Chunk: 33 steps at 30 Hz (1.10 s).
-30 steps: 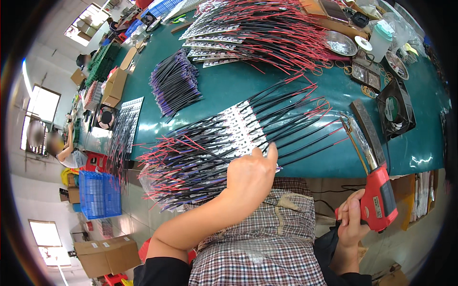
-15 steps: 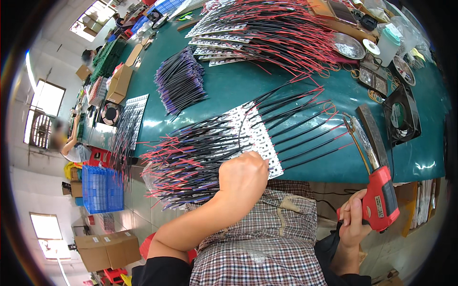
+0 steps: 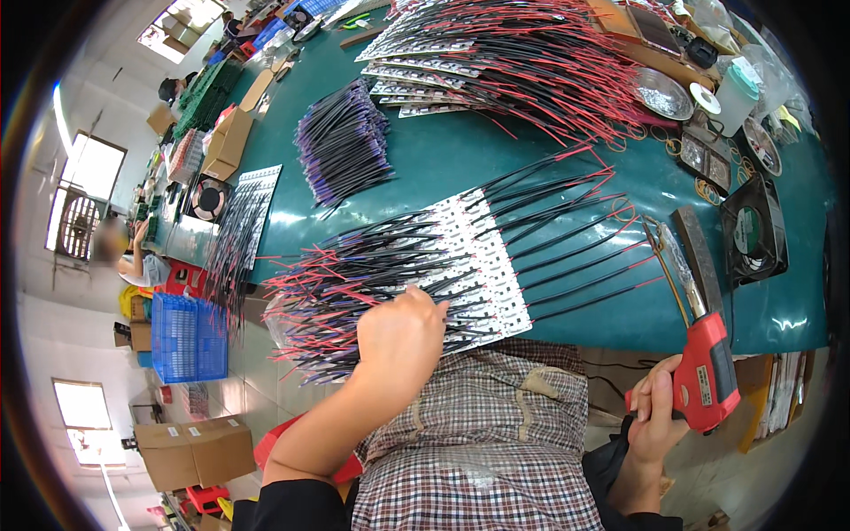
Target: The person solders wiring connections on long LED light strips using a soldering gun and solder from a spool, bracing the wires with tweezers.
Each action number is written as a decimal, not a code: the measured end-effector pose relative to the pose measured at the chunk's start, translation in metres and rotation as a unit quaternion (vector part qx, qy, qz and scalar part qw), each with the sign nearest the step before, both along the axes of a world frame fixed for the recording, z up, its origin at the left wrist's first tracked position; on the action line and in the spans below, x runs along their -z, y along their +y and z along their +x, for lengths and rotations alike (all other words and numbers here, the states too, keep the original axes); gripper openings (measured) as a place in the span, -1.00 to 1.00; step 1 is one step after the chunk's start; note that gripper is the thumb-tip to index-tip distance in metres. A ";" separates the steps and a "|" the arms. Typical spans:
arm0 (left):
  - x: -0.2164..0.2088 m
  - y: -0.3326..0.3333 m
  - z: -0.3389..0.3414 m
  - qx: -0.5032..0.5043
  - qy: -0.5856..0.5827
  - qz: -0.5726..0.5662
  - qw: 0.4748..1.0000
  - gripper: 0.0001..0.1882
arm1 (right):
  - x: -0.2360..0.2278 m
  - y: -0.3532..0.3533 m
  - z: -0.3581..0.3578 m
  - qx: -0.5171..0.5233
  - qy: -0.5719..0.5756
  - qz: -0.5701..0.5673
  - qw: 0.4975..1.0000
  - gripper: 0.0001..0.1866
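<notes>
My left hand (image 3: 400, 334) is a closed fist over the black wires (image 3: 354, 305) with red ends on the left part of a white circuit board panel (image 3: 487, 261). Its fingertips are turned down among the wires, so whatever they hold is hidden. More black wires with red tips (image 3: 584, 239) stick out from the panel's right side over the table. At the right, my right hand (image 3: 653, 407) is wrapped round the handle of a red and black soldering gun (image 3: 706, 376). The gun points up and left, its thin feed tube beside the metal barrel, apart from the panel.
A bundle of black and purple wires (image 3: 345, 146) lies beyond the panel. Stacked wired panels (image 3: 522, 71) fill the back. A grey bar (image 3: 698, 257) and a black fan (image 3: 753, 228) are near the gun. A metal dish (image 3: 662, 93) stands behind. A blue crate (image 3: 189, 338) is at left.
My left hand has moved left, off the panel's bare white part and onto the wires. The black wire that arched up from it no longer shows. My right hand and the soldering gun have hardly moved.
</notes>
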State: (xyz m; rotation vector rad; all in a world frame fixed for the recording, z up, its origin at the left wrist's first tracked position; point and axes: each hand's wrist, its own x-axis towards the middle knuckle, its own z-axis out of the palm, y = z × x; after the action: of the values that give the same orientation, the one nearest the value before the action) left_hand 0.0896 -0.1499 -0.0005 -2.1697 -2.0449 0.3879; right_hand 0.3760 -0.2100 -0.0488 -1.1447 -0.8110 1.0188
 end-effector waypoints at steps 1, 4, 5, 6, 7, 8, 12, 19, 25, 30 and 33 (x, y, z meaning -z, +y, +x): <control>0.007 -0.006 0.001 0.001 0.041 0.028 0.999 -0.61 | 0.000 0.002 0.000 -0.003 0.000 0.000 1.000 -0.90; 0.000 -0.004 0.002 0.010 0.009 0.034 0.999 -0.63 | 0.001 0.007 0.000 -0.033 -0.016 0.016 0.999 -0.90; -0.004 -0.002 0.009 0.009 0.006 0.034 0.999 -0.63 | 0.000 0.008 -0.001 -0.041 -0.012 0.018 0.999 -0.90; -0.009 0.001 0.022 0.055 -0.057 0.086 0.993 -0.70 | -0.002 0.009 -0.002 -0.050 -0.007 0.019 0.999 -0.90; -0.011 0.003 0.033 0.097 -0.117 0.138 0.979 -0.76 | -0.004 0.009 -0.005 -0.054 -0.008 0.022 0.998 -0.90; -0.009 0.009 0.042 0.094 -0.118 0.141 0.978 -0.76 | -0.005 0.010 -0.007 -0.045 -0.010 0.015 0.999 -0.89; 0.021 0.053 0.056 0.122 -0.140 0.104 0.977 -0.81 | -0.007 0.013 -0.015 -0.053 -0.011 0.038 0.998 -0.88; 0.049 0.062 0.042 0.081 -0.129 0.110 0.982 -0.59 | 0.000 0.018 -0.018 -0.053 0.014 0.004 0.999 -0.78; 0.055 0.048 0.024 0.074 -0.114 0.111 0.985 -0.34 | -0.011 0.032 -0.027 -0.093 0.015 0.029 0.995 -0.59; 0.047 0.038 0.005 0.158 -0.133 0.109 0.972 -0.37 | -0.001 0.041 -0.044 -0.106 0.012 0.081 0.991 -0.42; 0.044 0.033 0.005 0.131 -0.151 0.078 0.977 -0.36 | 0.016 0.041 -0.053 -0.111 0.065 0.085 0.988 -0.31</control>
State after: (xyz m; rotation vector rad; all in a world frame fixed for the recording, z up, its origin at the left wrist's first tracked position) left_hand 0.0942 -0.1170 -0.0443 -2.4754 -1.8081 -0.1365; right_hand 0.3227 -0.1689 -0.0653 -0.8461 -0.9167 1.1711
